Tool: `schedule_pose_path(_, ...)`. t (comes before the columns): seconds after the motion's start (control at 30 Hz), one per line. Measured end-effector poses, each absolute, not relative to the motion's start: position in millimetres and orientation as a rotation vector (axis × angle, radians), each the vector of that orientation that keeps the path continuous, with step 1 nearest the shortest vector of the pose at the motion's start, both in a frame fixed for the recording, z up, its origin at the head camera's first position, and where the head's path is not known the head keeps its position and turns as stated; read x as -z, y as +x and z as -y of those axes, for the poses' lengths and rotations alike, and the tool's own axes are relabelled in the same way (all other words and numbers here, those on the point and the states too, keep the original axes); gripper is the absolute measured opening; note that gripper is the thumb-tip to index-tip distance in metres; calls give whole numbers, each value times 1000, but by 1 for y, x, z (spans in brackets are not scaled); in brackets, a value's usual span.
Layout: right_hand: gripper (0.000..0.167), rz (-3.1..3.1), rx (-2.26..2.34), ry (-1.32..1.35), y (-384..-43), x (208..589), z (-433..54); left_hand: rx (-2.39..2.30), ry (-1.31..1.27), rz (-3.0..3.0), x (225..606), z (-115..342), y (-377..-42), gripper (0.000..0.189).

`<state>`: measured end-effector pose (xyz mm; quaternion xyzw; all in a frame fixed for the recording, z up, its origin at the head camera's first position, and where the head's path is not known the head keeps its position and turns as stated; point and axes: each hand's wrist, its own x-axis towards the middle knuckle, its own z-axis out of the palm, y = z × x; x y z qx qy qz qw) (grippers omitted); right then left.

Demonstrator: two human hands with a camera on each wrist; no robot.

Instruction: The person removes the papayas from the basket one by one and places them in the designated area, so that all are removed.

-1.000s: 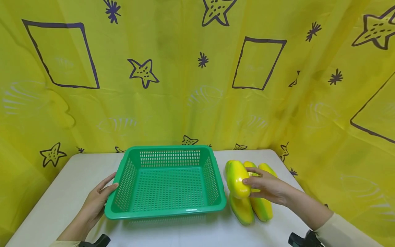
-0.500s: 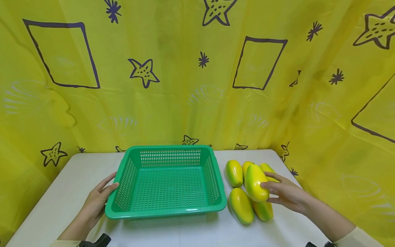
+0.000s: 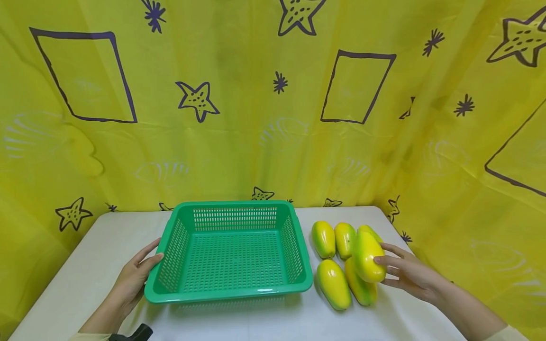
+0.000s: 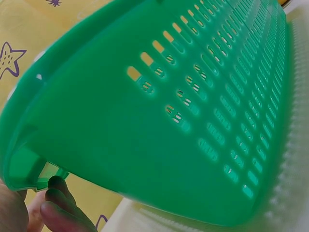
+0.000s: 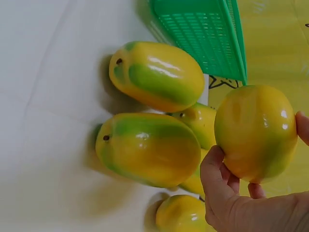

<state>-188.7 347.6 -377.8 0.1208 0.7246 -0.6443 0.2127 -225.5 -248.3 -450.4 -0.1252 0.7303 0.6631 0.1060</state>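
Observation:
My left hand [image 3: 135, 277] grips the left rim of a green plastic basket [image 3: 226, 296], thumb on top. In the left wrist view its curled fingertips [image 4: 60, 200] show beneath the rim, near a slot. On the right, my right hand [image 3: 411, 272] holds a glossy yellow-green mango [image 3: 369, 259] between thumb and fingers, raised above the other mangoes. Several of these lie on the table: one at the back left [image 3: 323, 239], one at its right [image 3: 344, 239], one in front [image 3: 334, 285]. The held mango partly covers two more.
A white-covered table [image 3: 256, 324] bears the basket and fruit. Behind and at the sides hangs a yellow curtain [image 3: 239, 151] printed with stars and frames. The basket's right wall [image 3: 294, 246] stands close to the mangoes. A dark strap-on device [image 3: 132, 334] sits at the left wrist.
My right hand has carried its mango rightward, from over the back left mango to over the right-hand ones, uncovering the left and middle ones. The left hand and basket have stayed in place.

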Motion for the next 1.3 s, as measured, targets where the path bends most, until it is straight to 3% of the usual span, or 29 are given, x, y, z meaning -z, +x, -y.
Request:
schedule_pose_path(0.63, 85, -1952, 1852, 439, -180, 410, -394, -2012, -351, -2109, 448, 248, -224, 76)
schedule_pose_path(1.3, 89, -1928, 1835, 566, -176, 431, -406, -2005, -340, -2116, 447, 247, -223, 76)
